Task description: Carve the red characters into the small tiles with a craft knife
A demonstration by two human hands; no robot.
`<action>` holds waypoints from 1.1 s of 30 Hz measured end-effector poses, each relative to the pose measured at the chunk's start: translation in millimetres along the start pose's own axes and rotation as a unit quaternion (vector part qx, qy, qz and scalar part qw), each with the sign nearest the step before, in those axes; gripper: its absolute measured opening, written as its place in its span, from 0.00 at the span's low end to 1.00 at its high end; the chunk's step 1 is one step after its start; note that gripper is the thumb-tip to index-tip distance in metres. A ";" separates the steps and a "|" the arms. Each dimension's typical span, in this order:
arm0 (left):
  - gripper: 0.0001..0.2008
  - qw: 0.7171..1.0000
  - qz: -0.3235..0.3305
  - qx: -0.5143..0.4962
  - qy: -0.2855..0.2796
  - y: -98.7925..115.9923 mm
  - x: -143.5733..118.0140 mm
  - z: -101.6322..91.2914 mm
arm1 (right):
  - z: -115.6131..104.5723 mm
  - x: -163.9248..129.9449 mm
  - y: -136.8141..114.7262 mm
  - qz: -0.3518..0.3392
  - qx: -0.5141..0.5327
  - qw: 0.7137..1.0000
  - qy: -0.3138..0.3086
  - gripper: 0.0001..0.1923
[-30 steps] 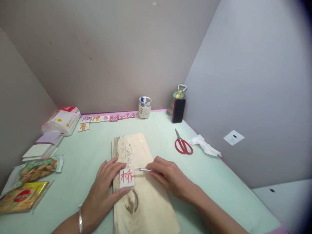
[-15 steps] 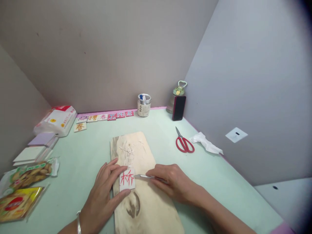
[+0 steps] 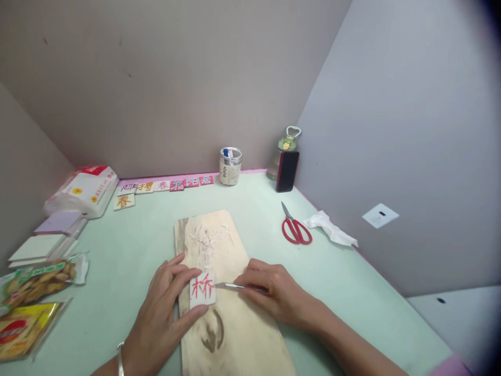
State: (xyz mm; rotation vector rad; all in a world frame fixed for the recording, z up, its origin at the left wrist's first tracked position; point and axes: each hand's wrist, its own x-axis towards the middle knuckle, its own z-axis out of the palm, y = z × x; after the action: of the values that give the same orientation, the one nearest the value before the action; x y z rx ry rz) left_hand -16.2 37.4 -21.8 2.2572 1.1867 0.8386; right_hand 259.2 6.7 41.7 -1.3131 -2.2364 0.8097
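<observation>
Knife (image 3: 235, 286) in the curled right hand (image 3: 272, 292) is pointing toward nine o'clock, its tip at the three-o'clock edge of the white tile (image 3: 202, 290), which I am having the nearer, half-open left hand (image 3: 163, 308) hold on the board (image 3: 252, 331) between thumb and fingers.

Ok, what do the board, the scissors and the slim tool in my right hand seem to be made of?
Board: apparently wood, pale and matt, with dark, knotty markings. Scissors: dull gray blades, apparently metal; smooth, evenly red handles, probably plastic. Tool: likely metal, from its silvery shine, though your right hand hides part.
</observation>
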 end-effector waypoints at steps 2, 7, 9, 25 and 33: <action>0.18 1.000 -0.001 0.000 0.001 0.0 0.1 -0.1 | 3.2 -0.3 0.4 -0.009 -0.015 1.000 0.005 0.11; 0.18 1.000 0.001 -0.012 -0.001 1.5 -0.4 -2.2 | 11.1 -1.1 1.6 -0.033 -0.072 0.996 0.027 0.11; 0.18 1.000 0.004 -0.017 -0.002 2.2 -0.7 -2.7 | 14.4 -1.1 2.2 -0.041 -0.097 0.994 0.032 0.11; 0.16 0.999 -0.005 -0.035 -0.003 2.4 -1.0 -1.9 | 18.1 3.0 1.7 -0.064 -0.149 0.986 0.041 0.12; 0.16 0.999 -0.006 -0.042 0.001 1.7 -0.2 -2.2 | 10.3 1.0 1.5 -0.052 -0.128 0.990 0.020 0.12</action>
State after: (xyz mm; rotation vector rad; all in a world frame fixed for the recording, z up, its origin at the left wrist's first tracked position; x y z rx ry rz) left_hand -16.9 36.6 -19.2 2.1803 1.1436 0.8690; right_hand 253.4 5.3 33.2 -1.2978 -2.4149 0.4680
